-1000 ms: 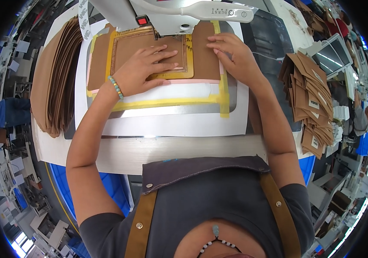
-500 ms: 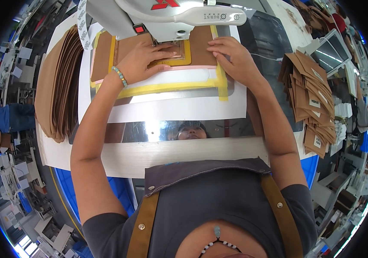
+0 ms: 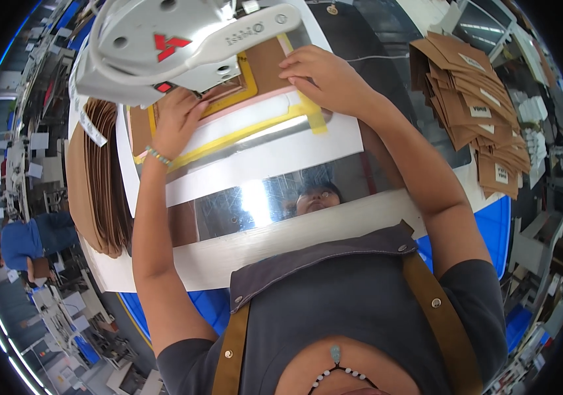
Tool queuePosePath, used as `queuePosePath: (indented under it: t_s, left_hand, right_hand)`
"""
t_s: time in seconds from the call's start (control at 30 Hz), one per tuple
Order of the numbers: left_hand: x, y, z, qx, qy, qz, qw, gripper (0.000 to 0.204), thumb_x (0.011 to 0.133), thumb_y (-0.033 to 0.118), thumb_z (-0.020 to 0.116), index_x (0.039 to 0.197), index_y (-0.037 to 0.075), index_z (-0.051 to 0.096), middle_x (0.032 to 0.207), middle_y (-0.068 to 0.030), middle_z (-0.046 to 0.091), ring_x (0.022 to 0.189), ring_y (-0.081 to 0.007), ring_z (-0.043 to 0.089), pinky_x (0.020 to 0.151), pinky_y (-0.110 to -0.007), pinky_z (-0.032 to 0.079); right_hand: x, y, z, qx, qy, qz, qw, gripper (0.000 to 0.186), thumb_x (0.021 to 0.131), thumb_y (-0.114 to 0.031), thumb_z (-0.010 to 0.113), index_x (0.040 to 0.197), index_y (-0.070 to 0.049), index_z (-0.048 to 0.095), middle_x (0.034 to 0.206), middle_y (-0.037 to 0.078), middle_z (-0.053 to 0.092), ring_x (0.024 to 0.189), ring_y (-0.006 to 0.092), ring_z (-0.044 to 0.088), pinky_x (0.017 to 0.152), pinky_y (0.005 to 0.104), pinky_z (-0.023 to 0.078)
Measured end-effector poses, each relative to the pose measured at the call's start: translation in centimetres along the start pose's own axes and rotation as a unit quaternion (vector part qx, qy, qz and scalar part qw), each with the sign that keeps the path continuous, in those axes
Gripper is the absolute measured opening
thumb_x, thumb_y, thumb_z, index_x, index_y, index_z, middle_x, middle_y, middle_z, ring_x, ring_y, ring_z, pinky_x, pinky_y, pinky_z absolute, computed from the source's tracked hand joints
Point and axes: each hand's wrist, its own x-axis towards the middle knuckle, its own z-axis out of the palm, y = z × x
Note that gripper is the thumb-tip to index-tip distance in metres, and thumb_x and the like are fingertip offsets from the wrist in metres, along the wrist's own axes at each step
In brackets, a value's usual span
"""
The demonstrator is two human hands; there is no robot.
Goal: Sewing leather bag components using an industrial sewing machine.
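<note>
A white sewing machine head [image 3: 143, 52] stands over a brown sheet [image 3: 271, 76] topped by a yellow-edged frame [image 3: 248, 89], on a white board [image 3: 337, 145] with yellow tape [image 3: 318, 118]. My left hand [image 3: 175, 122], a bead bracelet at the wrist, rests on the sheet's lower left beside the needle area; its fingertips are partly hidden by the head. My right hand [image 3: 314, 76] lies at the sheet's right edge, fingers apart and slightly curved.
Stacks of brown pieces stand at left [image 3: 97, 184] and right [image 3: 466, 112]. A monitor [image 3: 482, 26] is at upper right. A shiny metal plate [image 3: 232, 207] shows along the table's front, above blue bins [image 3: 499, 230]. A co-worker in blue [image 3: 25, 240] bends at far left.
The board, sheet and both hands have slid away from me under the machine head, uncovering the shiny plate. The view has also turned, so the machine appears tilted.
</note>
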Motion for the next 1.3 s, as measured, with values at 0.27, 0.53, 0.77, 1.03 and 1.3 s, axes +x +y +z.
queuePosePath:
  t_s: [0.27, 0.53, 0.77, 1.03, 1.3]
  left_hand:
    - [-9.5, -5.5, -6.0, 0.014, 0.080, -0.163, 0.983, 0.048, 0.095, 0.012, 0.075, 0.141, 0.006, 0.068, 0.149, -0.0145, 0.063, 0.142, -0.0292, 0.056, 0.118, -0.040, 0.045]
    - [-12.2, -5.9, -6.7, 0.049, 0.030, -0.173, 0.983, 0.042, 0.095, 0.014, 0.076, 0.136, 0.006, 0.072, 0.152, -0.0121, 0.061, 0.139, -0.0302, 0.057, 0.116, -0.041, 0.046]
    - [-12.0, -5.6, -5.8, 0.083, 0.042, -0.194, 0.977, 0.038, 0.098, 0.010, 0.071, 0.136, 0.006, 0.072, 0.150, -0.0128, 0.062, 0.137, -0.0328, 0.058, 0.113, -0.041, 0.049]
    - [-7.5, 6.8, -2.2, -0.034, 0.137, -0.099, 0.985, 0.033, 0.097, 0.010, 0.072, 0.129, 0.002, 0.073, 0.137, -0.0144, 0.071, 0.124, -0.0319, 0.068, 0.108, -0.039, 0.051]
    - [-3.7, 16.8, 1.6, -0.384, -0.045, -0.026, 0.922, 0.032, 0.100, 0.009, 0.065, 0.131, 0.003, 0.073, 0.133, -0.0138, 0.073, 0.124, -0.0249, 0.067, 0.109, -0.038, 0.050]
  right_hand:
    - [-0.4, 0.6, 1.1, -0.114, 0.002, -0.011, 0.993, 0.020, 0.097, -0.019, 0.065, 0.103, -0.008, 0.080, 0.113, 0.005, 0.076, 0.114, 0.0246, 0.067, 0.100, 0.0406, 0.054]
    - [1.8, -1.6, -0.2, -0.237, -0.205, -0.020, 0.949, 0.014, 0.085, -0.010, 0.078, 0.099, -0.005, 0.078, 0.101, 0.008, 0.077, 0.100, 0.0227, 0.074, 0.085, 0.0343, 0.061]
    - [2.0, -2.1, 1.1, -0.310, -0.218, -0.105, 0.920, 0.013, 0.079, -0.005, 0.076, 0.092, -0.009, 0.075, 0.094, 0.006, 0.074, 0.097, 0.0232, 0.073, 0.084, 0.0347, 0.059]
    - [-1.0, 0.3, -2.6, -0.336, -0.117, -0.119, 0.927, 0.009, 0.080, -0.011, 0.073, 0.088, -0.014, 0.070, 0.088, -0.001, 0.066, 0.097, 0.0186, 0.066, 0.079, 0.0318, 0.054]
    - [-2.5, 2.2, -6.3, -0.293, -0.104, -0.175, 0.934, 0.012, 0.082, -0.006, 0.067, 0.094, -0.006, 0.067, 0.097, 0.004, 0.063, 0.097, 0.0211, 0.064, 0.079, 0.0333, 0.053]
